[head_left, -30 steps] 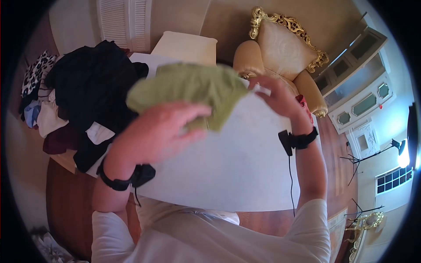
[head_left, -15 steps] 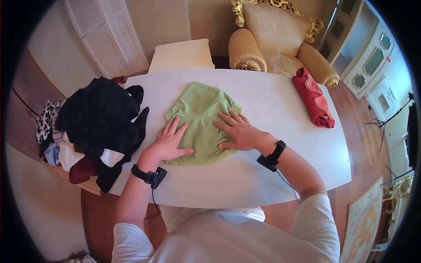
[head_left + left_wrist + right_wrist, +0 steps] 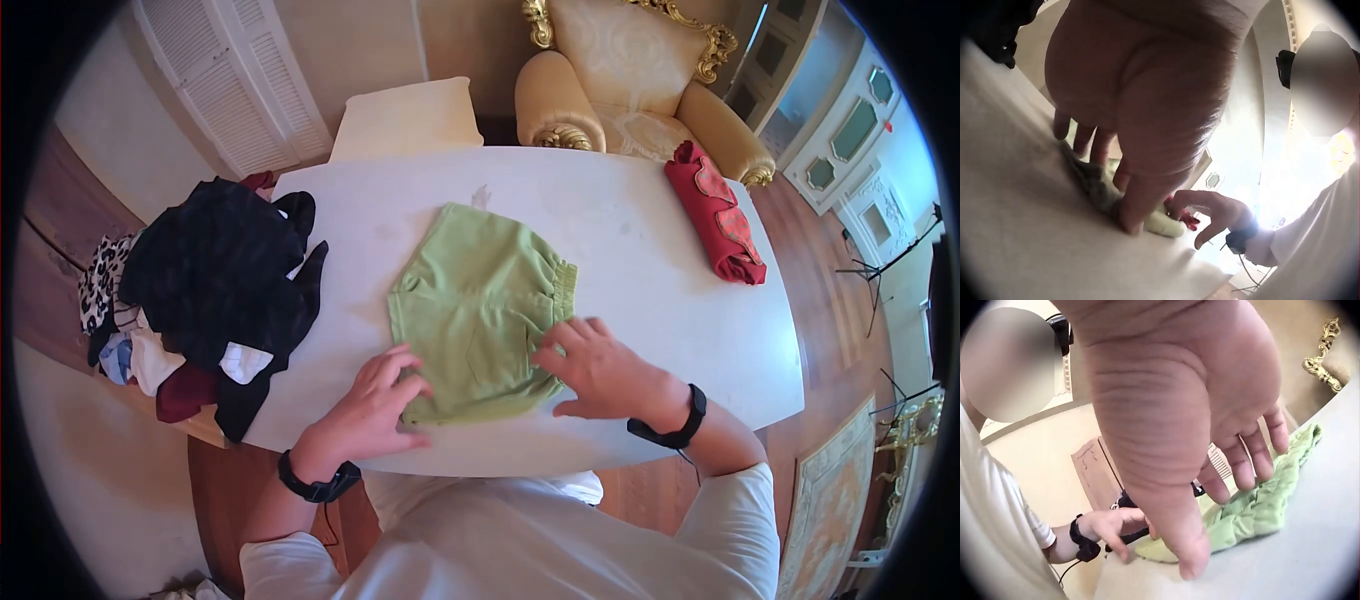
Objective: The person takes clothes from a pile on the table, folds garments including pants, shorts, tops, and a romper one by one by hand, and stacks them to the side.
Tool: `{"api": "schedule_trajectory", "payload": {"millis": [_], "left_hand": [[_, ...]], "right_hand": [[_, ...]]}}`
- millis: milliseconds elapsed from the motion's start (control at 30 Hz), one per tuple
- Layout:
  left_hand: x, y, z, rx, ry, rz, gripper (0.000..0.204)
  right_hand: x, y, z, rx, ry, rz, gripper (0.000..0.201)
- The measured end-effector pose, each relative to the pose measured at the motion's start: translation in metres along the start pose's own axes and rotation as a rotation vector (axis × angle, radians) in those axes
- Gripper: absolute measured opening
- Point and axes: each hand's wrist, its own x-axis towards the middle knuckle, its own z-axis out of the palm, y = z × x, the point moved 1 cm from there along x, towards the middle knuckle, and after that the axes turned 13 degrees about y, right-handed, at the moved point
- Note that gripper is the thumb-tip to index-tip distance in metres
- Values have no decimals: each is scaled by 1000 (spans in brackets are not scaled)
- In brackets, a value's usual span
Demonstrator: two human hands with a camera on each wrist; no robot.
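Light green shorts [image 3: 475,310] lie spread on the white table, with the gathered elastic waistband toward the right and a leg opening on the left. My left hand [image 3: 375,405] is at their near left corner, fingers bent loosely over the edge and thumb apart. Over the near end of the waistband, my right hand [image 3: 605,370] spreads its fingers, with the fingertips right at the cloth. In the right wrist view the green fabric [image 3: 1254,512] bunches beneath those fingers, while the thumb stays off to the side.
A heap of dark clothes [image 3: 215,280] covers the table's left end. A rolled red garment [image 3: 715,220] rests at the far right. Behind the white table [image 3: 680,350] stand a cream stool [image 3: 405,120] and a gilded armchair [image 3: 640,70].
The blurred green shorts came down onto the table and lay flat under both hands. Since then they have shifted nearer my body, and both hands have drawn back to their near edge.
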Motion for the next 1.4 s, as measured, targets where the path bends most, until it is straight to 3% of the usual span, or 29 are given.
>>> {"api": "schedule_trajectory", "payload": {"millis": [33, 67, 133, 167, 300, 367, 433, 500, 533, 600, 667, 733, 800, 867, 933, 1000, 1033, 1100, 1200, 1233, 1400], "left_hand": [[-4, -6, 9, -46, 35, 57, 54], [-4, -7, 12, -88, 72, 117, 38], [-5, -2, 6, -100, 54, 107, 29], [-5, 4, -1, -113, 37, 90, 20], [-4, 44, -62, -97, -6, -2, 16], [0, 62, -103, 26, 204, 101, 16], [14, 66, -133, 142, 386, 196, 17], [39, 66, -160, 130, 446, 135, 17], [56, 63, -166, 120, 558, 180, 16], [89, 51, -175, 142, 587, 198, 16], [117, 31, -170, 65, 736, 237, 18], [127, 25, -162, 129, 774, 243, 21], [135, 21, -154, 193, 810, 246, 24], [129, 19, -128, 147, 683, 194, 26], [126, 5, -83, 86, 554, 188, 26], [121, -9, -38, 106, 291, 145, 42], [115, -14, -20, 104, 283, 151, 42], [104, -23, 9, 293, 58, 79, 66], [110, -34, 20, 265, -95, -71, 84], [115, -40, 24, 254, -106, -75, 84], [124, -51, 20, 216, 241, -90, 72]], "right_hand": [[-6, -2, 8, -73, 15, -77, 51], [-9, -1, 17, -74, 17, -75, 51], [-14, 2, 27, -83, 52, -130, 32], [-15, -1, 23, -88, 56, -126, 32], [-14, -25, -29, 93, -27, -103, 18], [-10, -32, -65, 209, -44, -83, 16], [2, -31, -104, 141, 80, -53, 17], [21, -20, -130, 220, 231, -44, 18], [34, -12, -142, 217, 239, -39, 19], [56, 11, -158, 227, 215, 91, 20], [70, 38, -154, 179, 244, 176, 24], [78, 68, -139, -66, 549, 192, 32], [73, 73, -125, -212, 519, 263, 40], [71, 62, -105, -15, 427, 263, 41], [68, 54, -63, -58, 377, 159, 42], [60, 59, -5, -25, 250, 12, 54], [53, 53, 8, -24, 180, -7, 61], [40, 47, 29, -14, 103, -20, 68], [26, 47, 44, -180, 57, 13, 72], [25, 46, 40, -219, 9, 86, 75], [14, 38, 34, -331, -65, 329, 82]]}}
